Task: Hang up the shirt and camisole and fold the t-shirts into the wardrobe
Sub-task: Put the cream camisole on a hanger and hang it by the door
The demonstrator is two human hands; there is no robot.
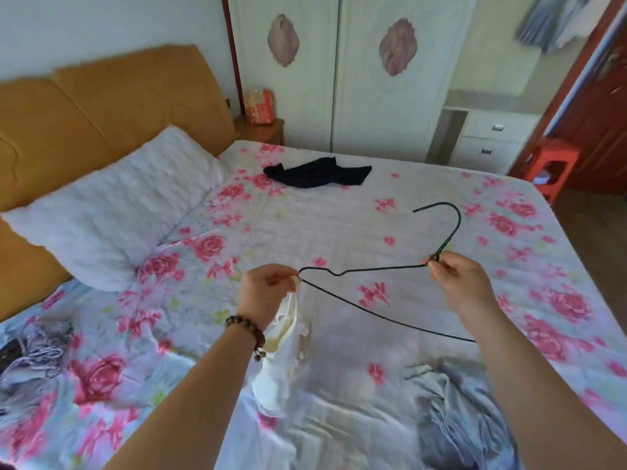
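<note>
Floral bedspread (339, 232) filling the frame, left hand (263, 290) at centre pinching a cream camisole (285, 361) strap beside the wire hanger (373, 270) tip, dark t-shirt (319, 173) upper centre, right hand (458, 279) pinching the hanger's neck, grey-blue shirt (451, 418) crumpled lower right

The wire hanger's (373, 271) far corner was hidden behind the right forearm (529, 368), the grey-blue garment (451, 412) ran off the bottom edge, and the hanging clothes (556, 25) at top right were blurred.
</note>
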